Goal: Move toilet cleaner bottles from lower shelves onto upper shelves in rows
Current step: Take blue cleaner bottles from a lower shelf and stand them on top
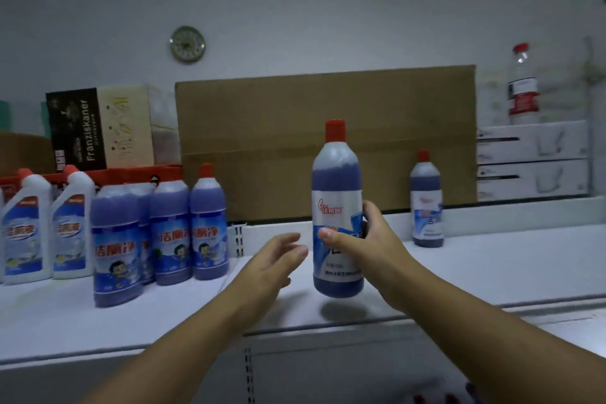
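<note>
Right hand has my grip: thumb across the label, fingers curled round the back of the toilet cleaner bottle, which I hold upright just above the white shelf. Left hand sits just beside it, fingers loose and straight, holding nothing. 1 matching bottle stands further right, and 4 blue bottles are grouped at the left.

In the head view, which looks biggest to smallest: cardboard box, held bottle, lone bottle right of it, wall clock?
1. cardboard box
2. held bottle, in the right hand, nearest the camera
3. lone bottle, apparently the same kind, only farther back
4. wall clock, smallest here but farthest; true size unsure
</note>
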Motion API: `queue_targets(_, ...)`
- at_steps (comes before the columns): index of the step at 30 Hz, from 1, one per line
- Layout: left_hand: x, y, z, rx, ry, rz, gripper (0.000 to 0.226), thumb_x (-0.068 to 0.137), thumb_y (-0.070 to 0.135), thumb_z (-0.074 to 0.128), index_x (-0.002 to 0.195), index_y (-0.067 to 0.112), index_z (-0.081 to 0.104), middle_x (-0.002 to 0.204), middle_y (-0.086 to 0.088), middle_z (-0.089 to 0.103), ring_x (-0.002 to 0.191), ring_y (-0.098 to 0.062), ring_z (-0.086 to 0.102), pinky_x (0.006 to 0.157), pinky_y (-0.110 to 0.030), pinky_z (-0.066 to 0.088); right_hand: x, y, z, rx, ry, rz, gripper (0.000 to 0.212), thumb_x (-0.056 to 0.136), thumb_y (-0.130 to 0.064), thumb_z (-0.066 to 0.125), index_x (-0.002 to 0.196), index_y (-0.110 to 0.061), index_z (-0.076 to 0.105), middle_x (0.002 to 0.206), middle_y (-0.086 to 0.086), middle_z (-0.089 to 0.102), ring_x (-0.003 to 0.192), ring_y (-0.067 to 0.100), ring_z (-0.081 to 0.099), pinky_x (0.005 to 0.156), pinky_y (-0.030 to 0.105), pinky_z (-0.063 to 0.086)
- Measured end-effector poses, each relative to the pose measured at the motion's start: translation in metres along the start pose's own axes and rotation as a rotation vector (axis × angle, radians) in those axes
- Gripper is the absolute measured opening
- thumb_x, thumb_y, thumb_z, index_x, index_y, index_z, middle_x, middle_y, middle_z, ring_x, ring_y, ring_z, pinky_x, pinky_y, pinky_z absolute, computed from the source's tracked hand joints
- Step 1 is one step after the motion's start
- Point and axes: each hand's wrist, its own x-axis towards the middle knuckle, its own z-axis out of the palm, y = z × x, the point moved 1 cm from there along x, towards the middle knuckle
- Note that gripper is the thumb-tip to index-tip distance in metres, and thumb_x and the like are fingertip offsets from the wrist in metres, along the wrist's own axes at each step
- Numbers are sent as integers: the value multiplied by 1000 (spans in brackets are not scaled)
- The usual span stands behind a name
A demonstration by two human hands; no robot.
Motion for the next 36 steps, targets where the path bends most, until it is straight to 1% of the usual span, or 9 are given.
queue_targets(2,5,17,38,22,-23,1,32,92,47,41,123,37,39,132,7,46,121,-12,47,97,-27,42,-13,-5,-42,-8,30,6,54,78,-20,73,119,-31,39,109,-9,57,105,19,56,92,43,48)
queue_targets(8,11,50,126,112,-73,2,50,83,57,43,129,37,38,132,7,48,118,-10,50,98,-28,43,-37,-12,-148,45,71,23,51,79,-15,72,117,-29,41,104,-7,59,100,20,58,91,45,49)
queue_targets(15,52,79,184,137,-136,32,41,90,48,43,128,34,41,125,13,54,114,-3,52,100,-28,43,-14,-3,-208,38,83,20,51,79,-15,71,117,-29,40,105,-5,59,99,21,59,89,45,50)
queue_targets(20,91,76,200,104,-161,85,27,90,43,44,116,35,47,107,24,59,95,11,59,78,-12,48,18,11,-232,45,101,17,53,78,-15,70,124,-21,45,113,4,63,104,27,61,92,51,51)
queue_targets(25,129,59,202,370,-341,103,36,90,50,46,118,30,56,118,12,60,108,-2,55,98,-27,44,52,16,-267,5,98,4,42,77,-15,69,114,-22,49,104,3,66,98,24,65,80,41,55)
queue_targets(29,144,46,222,717,-555,145,47,84,63,42,126,41,48,132,22,48,116,4,44,106,-26,36,83,27,-293,-30,128,15,49,79,-17,68,124,-20,47,108,5,65,100,26,64,89,48,52)
queue_targets(32,151,41,243,811,-699,217,54,90,58,41,140,43,30,148,27,26,134,10,21,112,-17,16,106,38,-303,-68,99,32,52,80,-17,68,127,-20,45,111,4,64,102,25,62,94,50,49)
queue_targets(34,155,40,251,801,-734,185,57,91,59,37,143,49,17,152,34,5,129,23,-3,108,-14,2,124,45,-310,-72,64,45,53,80,-15,68,127,-21,45,113,5,63,104,27,61,96,52,48)
queue_targets(36,159,41,255,790,-755,154,58,89,62,36,142,54,11,149,37,-3,122,28,-10,108,-15,-2,139,52,-314,-100,31,65,54,80,-14,69,127,-24,43,116,4,62,107,27,60,98,54,46)
